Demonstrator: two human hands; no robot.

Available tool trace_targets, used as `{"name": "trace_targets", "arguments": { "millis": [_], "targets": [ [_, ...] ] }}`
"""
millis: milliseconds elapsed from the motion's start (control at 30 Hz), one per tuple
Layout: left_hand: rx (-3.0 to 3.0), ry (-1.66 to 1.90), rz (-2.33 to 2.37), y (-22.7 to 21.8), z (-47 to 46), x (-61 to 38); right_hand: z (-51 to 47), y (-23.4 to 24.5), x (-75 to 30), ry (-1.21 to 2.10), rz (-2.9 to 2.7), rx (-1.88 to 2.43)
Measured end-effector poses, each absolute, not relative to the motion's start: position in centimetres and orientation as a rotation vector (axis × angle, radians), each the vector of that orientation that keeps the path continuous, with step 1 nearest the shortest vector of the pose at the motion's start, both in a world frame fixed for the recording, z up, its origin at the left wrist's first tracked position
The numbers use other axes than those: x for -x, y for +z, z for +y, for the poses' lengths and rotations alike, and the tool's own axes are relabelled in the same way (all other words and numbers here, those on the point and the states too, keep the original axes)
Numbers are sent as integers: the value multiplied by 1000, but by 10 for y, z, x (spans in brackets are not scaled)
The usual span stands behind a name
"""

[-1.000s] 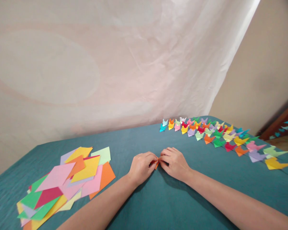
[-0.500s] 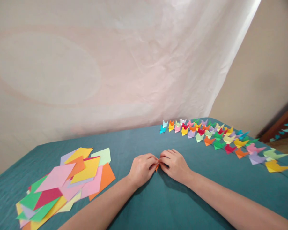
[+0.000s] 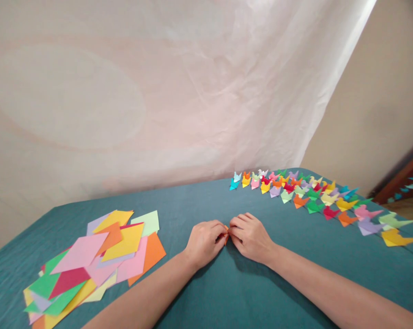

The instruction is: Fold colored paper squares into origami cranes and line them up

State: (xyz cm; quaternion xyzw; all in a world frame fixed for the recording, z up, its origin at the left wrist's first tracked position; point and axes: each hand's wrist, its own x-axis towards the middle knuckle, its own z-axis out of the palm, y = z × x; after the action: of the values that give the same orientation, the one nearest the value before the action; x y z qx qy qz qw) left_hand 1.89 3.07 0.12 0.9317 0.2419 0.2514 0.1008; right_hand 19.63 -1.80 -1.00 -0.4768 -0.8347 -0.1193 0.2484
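Between my fingertips is a small folded piece of orange paper [image 3: 226,235], mostly covered by the fingers, so its exact shape is hidden. My left hand [image 3: 206,242] pinches it from the left, thumb and fingers closed together. From the right, my right hand [image 3: 250,236] pinches the same orange paper at its other side. Both hands are just above or on the dark green tablecloth [image 3: 206,297], near the middle of the table.
To the left lies a loose pile of coloured paper squares [image 3: 79,256]. Several rows of small folded paper birds [image 3: 316,206] stand along the right and back right. A pale curtain [image 3: 192,91] hangs behind the table.
Both hands stay in nearly the same place. A little more of the orange paper shows between the fingertips, and the right fingers have shifted slightly.
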Motion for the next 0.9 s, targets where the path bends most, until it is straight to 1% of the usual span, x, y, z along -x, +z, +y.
{"name": "trace_targets", "arguments": {
  "millis": [300,567,900],
  "targets": [
    [-2776,705,727,2,29,-18,-20,-9,-214,-188,-2227,1324],
    [-2780,689,688,4,29,-19,-25,-3,-216,-323,-2424,1135],
    [-2825,685,682,-2,32,-18,-27,0,-213,-439,-2502,1173]
  ]
}}
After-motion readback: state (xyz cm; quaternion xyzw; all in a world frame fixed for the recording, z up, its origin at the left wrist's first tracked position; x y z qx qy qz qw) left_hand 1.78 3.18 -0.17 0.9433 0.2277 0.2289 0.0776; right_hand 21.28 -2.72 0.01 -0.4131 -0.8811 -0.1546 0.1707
